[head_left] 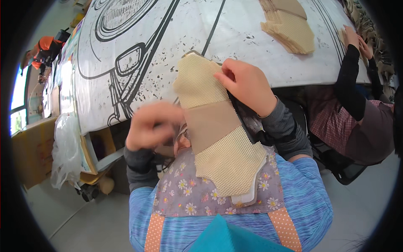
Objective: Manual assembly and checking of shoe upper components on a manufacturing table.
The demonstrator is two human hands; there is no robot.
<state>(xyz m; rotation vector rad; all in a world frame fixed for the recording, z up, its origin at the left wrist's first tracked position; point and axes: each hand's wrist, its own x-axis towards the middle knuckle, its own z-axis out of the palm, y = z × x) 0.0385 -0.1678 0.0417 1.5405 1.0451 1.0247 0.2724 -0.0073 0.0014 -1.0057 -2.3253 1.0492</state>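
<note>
A beige mesh fabric piece with a smooth tan band across its middle lies lengthwise over my lap, its far end reaching onto the table. White layers show under its near edge. My right hand is closed at the piece's upper right edge, thumb and fingers pinched on it. My left hand is beside the left edge of the tan band, smeared by motion; its fingers cannot be made out. A dark strip runs along the piece's right side, partly hidden by my right hand.
A stack of similar mesh pieces lies on the white table cover with black line drawings. At right, a co-worker's hands work near a heap of tan pieces. A clear plastic bag hangs by a cardboard box at left.
</note>
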